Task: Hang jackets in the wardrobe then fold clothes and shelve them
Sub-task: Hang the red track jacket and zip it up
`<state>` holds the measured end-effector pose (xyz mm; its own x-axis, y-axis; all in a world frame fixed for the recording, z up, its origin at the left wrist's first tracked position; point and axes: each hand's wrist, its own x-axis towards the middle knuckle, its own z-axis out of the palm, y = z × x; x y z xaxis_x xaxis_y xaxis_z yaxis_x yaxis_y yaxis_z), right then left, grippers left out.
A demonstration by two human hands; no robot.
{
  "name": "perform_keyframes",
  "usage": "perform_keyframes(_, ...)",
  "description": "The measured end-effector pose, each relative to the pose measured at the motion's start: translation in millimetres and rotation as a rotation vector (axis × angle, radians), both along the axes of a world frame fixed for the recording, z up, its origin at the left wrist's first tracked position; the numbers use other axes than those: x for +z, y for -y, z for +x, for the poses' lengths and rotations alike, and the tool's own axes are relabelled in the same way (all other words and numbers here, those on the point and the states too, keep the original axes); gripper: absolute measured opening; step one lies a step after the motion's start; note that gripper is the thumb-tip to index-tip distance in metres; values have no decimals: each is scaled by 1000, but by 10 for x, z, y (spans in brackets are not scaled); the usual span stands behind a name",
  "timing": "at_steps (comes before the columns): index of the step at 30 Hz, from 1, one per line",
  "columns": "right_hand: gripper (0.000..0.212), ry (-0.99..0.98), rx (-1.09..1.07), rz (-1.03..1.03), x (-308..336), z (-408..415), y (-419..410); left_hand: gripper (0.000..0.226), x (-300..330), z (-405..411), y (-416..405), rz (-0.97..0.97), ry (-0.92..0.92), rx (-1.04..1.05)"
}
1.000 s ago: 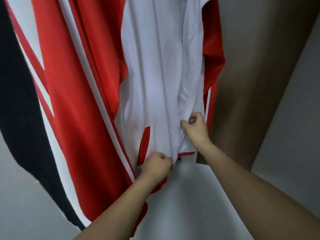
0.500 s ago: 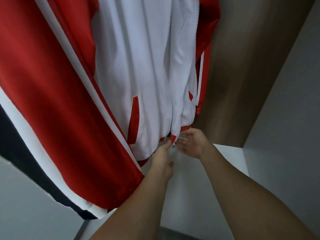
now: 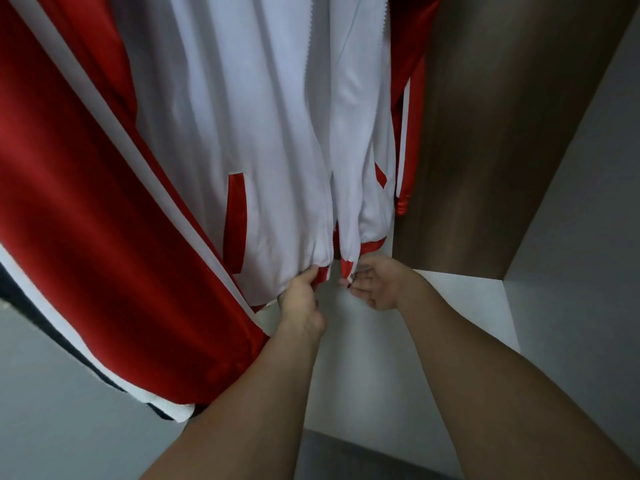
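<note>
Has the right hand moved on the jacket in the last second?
Yes. The right hand has come down from gripping the white front panel above the hem to pinching the right hem corner of the jacket, at the zipper's bottom end.

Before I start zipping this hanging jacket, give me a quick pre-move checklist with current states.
1. Left hand pinches the left red hem corner of the white-and-red zip-up track jacket: ok.
2. Right hand holds the right hem corner at the zipper end: ok.
3. Zipper ends joined: not ok, a gap remains.
4. Slider seated: cannot tell.
5. Jacket hangs free of the brown wardrobe panel: ok.
</note>
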<state>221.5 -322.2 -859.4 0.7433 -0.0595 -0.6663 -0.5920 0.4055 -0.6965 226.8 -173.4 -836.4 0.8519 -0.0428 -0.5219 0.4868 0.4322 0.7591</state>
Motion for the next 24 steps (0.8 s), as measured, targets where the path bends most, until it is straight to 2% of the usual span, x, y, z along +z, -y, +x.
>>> perform_keyframes(3,13,-12,-8,91,-90,-52,11,19,-65,-71,-74,78,-1,-21)
perform_keyframes(5,10,4,-48,190,-131,-147,-19,6,-23,-170,-145,49,-46,-146)
perform_keyframes(7,6,69,-83,272,-155,-318,-95,10,42,-278,-224,23,-26,-310)
perform_keyframes(11,8,257,-164,344,-211,-797,-264,19,171,-489,-341,-151,179,-450)
perform_keyframes(13,11,316,-165,297,-242,-1029,-324,24,202,-563,-407,-109,294,-507)
perform_keyframes(16,13,352,-147,239,-262,-1287,-399,9,229,-659,-515,19,426,-609)
perform_keyframes(17,13,374,-142,263,-251,-1343,-421,13,234,-687,-556,47,451,-633)
perform_keyframes(19,15,441,-114,321,-193,-1426,-455,20,251,-738,-620,80,487,-642)
perform_keyframes(22,27,528,-79,337,-71,-1487,-508,8,287,-801,-666,88,583,-575)
perform_keyframes(24,14,584,-115,343,16,-1488,-552,4,338,-854,-679,82,658,-507)
